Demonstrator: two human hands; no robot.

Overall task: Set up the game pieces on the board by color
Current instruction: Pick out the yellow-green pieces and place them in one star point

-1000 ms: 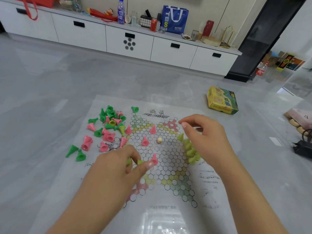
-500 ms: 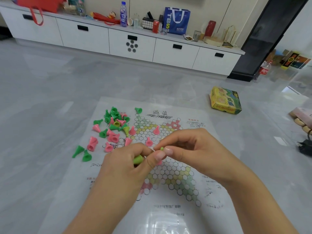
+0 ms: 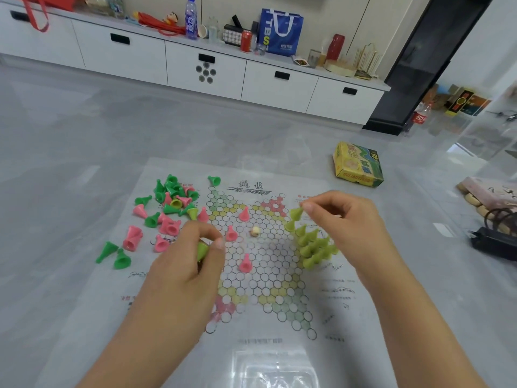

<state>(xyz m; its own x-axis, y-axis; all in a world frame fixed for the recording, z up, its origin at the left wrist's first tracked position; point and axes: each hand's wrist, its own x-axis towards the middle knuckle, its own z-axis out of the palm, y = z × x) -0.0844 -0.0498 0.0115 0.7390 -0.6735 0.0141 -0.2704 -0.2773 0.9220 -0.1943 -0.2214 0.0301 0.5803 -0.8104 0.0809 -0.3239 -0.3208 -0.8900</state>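
Nearest, the left hand (image 3: 181, 264) curls round a yellow-green piece (image 3: 202, 250) left of the board (image 3: 260, 275) centre. Beyond, the right hand (image 3: 344, 222) pinches another yellow-green piece (image 3: 296, 213) above the standing cluster (image 3: 313, 247) (tightly packed) at the board's right point; a clumsy lowering could topple neighbours.

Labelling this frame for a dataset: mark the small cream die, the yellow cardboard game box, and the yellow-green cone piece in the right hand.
Small cream die (image 3: 255, 231), head view, top face.
Yellow cardboard game box (image 3: 359, 167), head view, printed lid.
Yellow-green cone piece (image 3: 296, 213), head view, flared base.
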